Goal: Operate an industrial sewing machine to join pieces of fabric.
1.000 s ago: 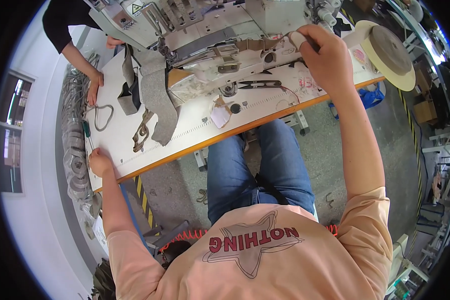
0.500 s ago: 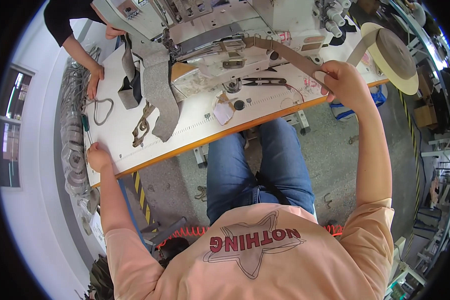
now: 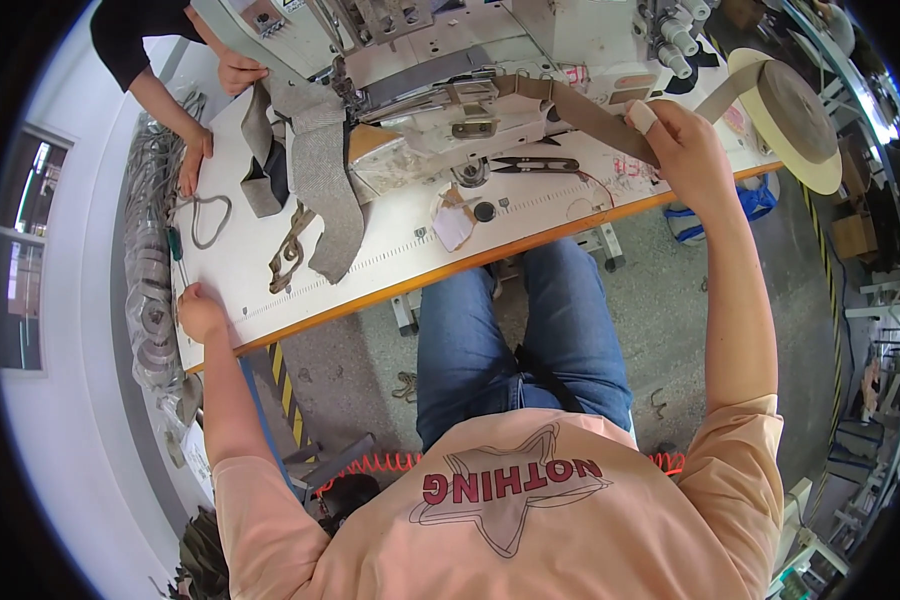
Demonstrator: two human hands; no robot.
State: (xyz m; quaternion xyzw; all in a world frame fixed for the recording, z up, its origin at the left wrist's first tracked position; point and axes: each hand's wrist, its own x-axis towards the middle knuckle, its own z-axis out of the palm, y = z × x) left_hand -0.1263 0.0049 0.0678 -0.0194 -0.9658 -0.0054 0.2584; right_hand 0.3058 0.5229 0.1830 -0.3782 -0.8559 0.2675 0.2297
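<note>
Right hand (image 3: 682,150): grip narrow, thumb and fingers on the band (image 3: 595,118), one digit white-covered. Left hand (image 3: 202,315): fingers curled, beside the shaft of a green-handled screwdriver (image 3: 175,245); cannot tell whether it is held.

Band: brown-grey, between machine (image 3: 580,30) and right hand, and beyond the hand to the reel (image 3: 767,115).

Containers: reel, pale-flanged, bearing coiled band, at the table's right end. Clear bags (image 3: 150,330), along the left wall, with grey rolls inside. Blue-and-white bag (image 3: 720,215), below the table's right end, contents unclear. Carton (image 3: 854,235), brown, far right.

Edges and room: table (image 3: 395,215), white, with orange front edge (image 3: 370,304). Left hand at its left front corner, well apart from the grey fabric (image 3: 325,190). Bare strip between fabric and paper scrap (image 3: 453,228). Snips (image 3: 535,165) between machine and front edge. Co-worker's hand (image 3: 192,165) at the left edge, near a loop of cord (image 3: 210,222).

Writing: red marks on the table near the right hand; ruler ticks along its front; red lettering over a star on the shirt (image 3: 510,490).
</note>
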